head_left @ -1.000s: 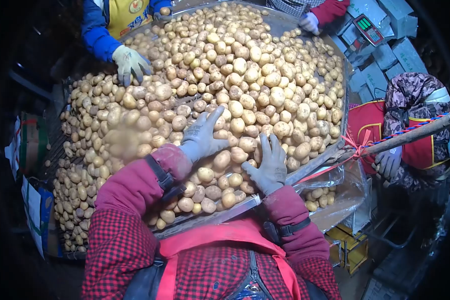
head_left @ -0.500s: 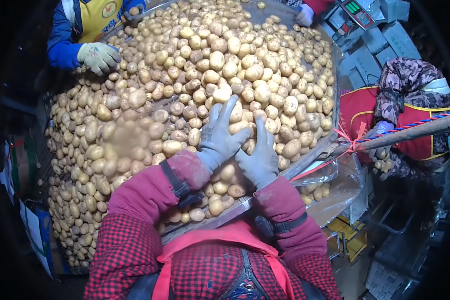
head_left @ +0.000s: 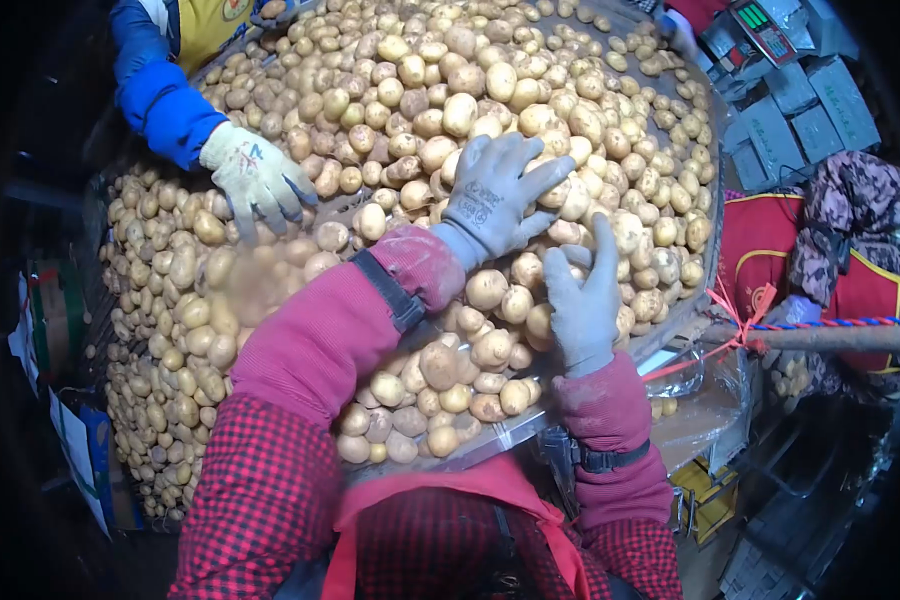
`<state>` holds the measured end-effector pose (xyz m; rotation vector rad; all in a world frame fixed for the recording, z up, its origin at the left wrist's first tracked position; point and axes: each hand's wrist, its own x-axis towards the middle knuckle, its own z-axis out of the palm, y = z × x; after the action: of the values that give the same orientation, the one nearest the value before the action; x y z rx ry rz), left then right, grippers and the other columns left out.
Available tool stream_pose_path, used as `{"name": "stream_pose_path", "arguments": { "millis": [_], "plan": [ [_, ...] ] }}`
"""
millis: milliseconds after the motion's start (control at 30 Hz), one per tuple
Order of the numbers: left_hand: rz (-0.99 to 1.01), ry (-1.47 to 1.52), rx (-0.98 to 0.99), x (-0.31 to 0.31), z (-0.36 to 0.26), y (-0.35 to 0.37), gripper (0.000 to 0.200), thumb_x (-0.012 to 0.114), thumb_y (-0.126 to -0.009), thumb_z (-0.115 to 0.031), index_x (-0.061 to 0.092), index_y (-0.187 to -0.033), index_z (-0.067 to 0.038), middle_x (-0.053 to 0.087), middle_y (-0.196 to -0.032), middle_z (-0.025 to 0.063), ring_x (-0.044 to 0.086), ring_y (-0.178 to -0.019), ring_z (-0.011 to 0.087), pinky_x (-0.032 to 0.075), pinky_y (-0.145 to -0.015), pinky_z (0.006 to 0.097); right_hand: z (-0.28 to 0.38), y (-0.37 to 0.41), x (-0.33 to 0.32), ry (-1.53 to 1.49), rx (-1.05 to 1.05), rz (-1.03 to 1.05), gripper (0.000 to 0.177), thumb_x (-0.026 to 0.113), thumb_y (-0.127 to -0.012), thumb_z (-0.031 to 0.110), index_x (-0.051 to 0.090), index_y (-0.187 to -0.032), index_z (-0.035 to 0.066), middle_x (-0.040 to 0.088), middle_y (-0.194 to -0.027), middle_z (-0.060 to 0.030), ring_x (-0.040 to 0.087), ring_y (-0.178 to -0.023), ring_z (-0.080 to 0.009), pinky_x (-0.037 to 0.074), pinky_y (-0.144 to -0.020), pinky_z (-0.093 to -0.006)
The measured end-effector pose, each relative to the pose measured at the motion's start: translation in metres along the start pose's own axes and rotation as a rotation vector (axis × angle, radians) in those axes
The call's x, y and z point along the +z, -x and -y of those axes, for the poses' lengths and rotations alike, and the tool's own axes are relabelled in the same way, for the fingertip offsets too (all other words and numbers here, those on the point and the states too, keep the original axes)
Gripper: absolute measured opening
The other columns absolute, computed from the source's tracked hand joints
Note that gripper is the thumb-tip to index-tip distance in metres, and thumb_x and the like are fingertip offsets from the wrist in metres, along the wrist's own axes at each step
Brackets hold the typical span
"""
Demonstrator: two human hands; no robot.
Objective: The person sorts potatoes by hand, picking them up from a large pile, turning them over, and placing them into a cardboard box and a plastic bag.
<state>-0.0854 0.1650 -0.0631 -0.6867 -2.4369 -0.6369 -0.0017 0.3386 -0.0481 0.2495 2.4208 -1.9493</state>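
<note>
A big heap of pale yellow potatoes (head_left: 410,110) covers a round sorting table (head_left: 670,335). My left hand (head_left: 495,195), in a grey glove, lies spread flat on the potatoes near the middle of the heap. My right hand (head_left: 580,300), also grey-gloved, rests with fingers apart on the potatoes close to the table's near rim. Neither hand grips a potato. Both arms wear red sleeves with black wrist straps.
A co-worker in a blue sleeve presses a pale gloved hand (head_left: 255,180) on the potatoes at the left. Another person in a red apron (head_left: 800,270) stands at the right by a pole (head_left: 820,335) with red string. A clear bag (head_left: 700,395) holding potatoes hangs below the rim. Grey boxes (head_left: 800,95) and a scale (head_left: 765,30) stand at the back right.
My left hand has reached farther up onto the heap and my right hand has shifted right along the rim. The co-worker's gloved hand has come down onto the potatoes.
</note>
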Motion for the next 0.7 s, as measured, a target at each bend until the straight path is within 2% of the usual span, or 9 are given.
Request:
{"name": "stream_pose_path", "arguments": {
  "millis": [100,267,333,400,467,500,567,600,700],
  "plan": [
    [0.051,-0.023,-0.016,0.000,0.011,-0.006,0.068,0.078,-0.075,-0.032,0.062,-0.140,-0.026,0.059,-0.134,0.0081,0.054,-0.128,0.0322,0.035,-0.109,0.0529,0.012,-0.008,0.007,-0.042,-0.002,-0.011,0.070,0.072,-0.096,0.011,0.040,-0.159,0.003,0.066,-0.115,-0.0132,0.066,-0.085,-0.0107,0.057,-0.072,-0.0253],
    [-0.040,-0.129,-0.046,0.015,0.062,-0.047,0.067,0.078,-0.074,-0.033,0.062,-0.140,-0.027,0.060,-0.132,0.0089,0.055,-0.124,0.0307,0.035,-0.105,0.0522,0.011,-0.050,0.045,-0.196,-0.180,-0.029,0.067,0.072,-0.096,0.009,0.045,-0.156,0.003,0.066,-0.119,-0.0128,0.065,-0.087,-0.0083,0.056,-0.069,-0.0224],
    [0.032,-0.165,-0.171,0.016,0.085,-0.055,0.065,0.076,-0.078,-0.035,0.062,-0.140,-0.027,0.060,-0.131,0.0089,0.055,-0.123,0.0307,0.036,-0.103,0.0520,0.015,-0.055,0.055,0.046,-0.336,-0.029,0.063,0.072,-0.095,0.011,0.049,-0.154,0.005,0.066,-0.126,-0.0144,0.066,-0.087,-0.0098,0.058,-0.069,-0.0235],
    [-0.006,-0.189,-0.223,0.010,0.089,-0.064,0.062,0.073,-0.081,-0.037,0.061,-0.142,-0.028,0.060,-0.129,0.0086,0.055,-0.123,0.0301,0.036,-0.104,0.0515,0.015,-0.059,0.064,0.177,-0.398,0.001,0.060,0.071,-0.095,0.016,0.052,-0.152,0.009,0.062,-0.139,-0.0157,0.069,-0.097,-0.0158,0.061,-0.072,-0.0253],
    [0.147,-0.270,-0.243,0.009,0.096,-0.079,0.061,0.071,-0.083,-0.038,0.060,-0.142,-0.028,0.059,-0.130,0.0094,0.055,-0.123,0.0297,0.036,-0.105,0.0518,0.008,-0.071,0.075,0.197,-0.431,-0.011,0.059,0.071,-0.096,0.018,0.053,-0.151,0.009,0.062,-0.141,-0.0177,0.068,-0.113,-0.0242,0.061,-0.085,-0.0323],
    [0.022,-0.301,-0.161,0.013,0.102,-0.079,0.060,0.069,-0.084,-0.039,0.060,-0.142,-0.025,0.060,-0.129,0.0103,0.057,-0.121,0.0306,0.038,-0.103,0.0513,0.007,-0.074,0.077,0.203,-0.440,-0.005,0.059,0.071,-0.096,0.018,0.053,-0.151,0.009,0.062,-0.141,-0.0177,0.068,-0.113,-0.0242,0.061,-0.085,-0.0323],
    [0.091,-0.255,-0.217,0.008,0.108,-0.081,0.059,0.069,-0.086,-0.040,0.060,-0.142,-0.023,0.060,-0.129,0.0109,0.058,-0.119,0.0313,0.039,-0.102,0.0501,0.010,-0.077,0.078,0.413,-0.525,-0.018,0.057,0.070,-0.097,0.023,0.055,-0.150,0.009,0.064,-0.138,-0.0197,0.064,-0.124,-0.0327,0.056,-0.099,-0.0402],
    [0.170,-0.203,-0.267,0.005,0.106,-0.082,0.058,0.068,-0.088,-0.041,0.059,-0.142,-0.021,0.060,-0.129,0.0115,0.059,-0.117,0.0320,0.040,-0.102,0.0489,0.011,-0.077,0.079,0.415,-0.536,-0.018,0.057,0.070,-0.097,0.023,0.055,-0.150,0.009,0.064,-0.138,-0.0197,0.064,-0.124,-0.0327,0.056,-0.099,-0.0402],
    [0.067,-0.242,-0.149,-0.040,0.107,-0.057,0.051,0.065,-0.095,-0.043,0.062,-0.138,-0.016,0.063,-0.124,0.0127,0.061,-0.115,0.0330,0.044,-0.100,0.0471,0.013,-0.074,0.078,0.394,-0.494,-0.003,0.054,0.068,-0.098,0.028,0.058,-0.148,0.010,0.068,-0.130,-0.0201,0.066,-0.120,-0.0358,0.053,-0.102,-0.0438]
  ]
}}
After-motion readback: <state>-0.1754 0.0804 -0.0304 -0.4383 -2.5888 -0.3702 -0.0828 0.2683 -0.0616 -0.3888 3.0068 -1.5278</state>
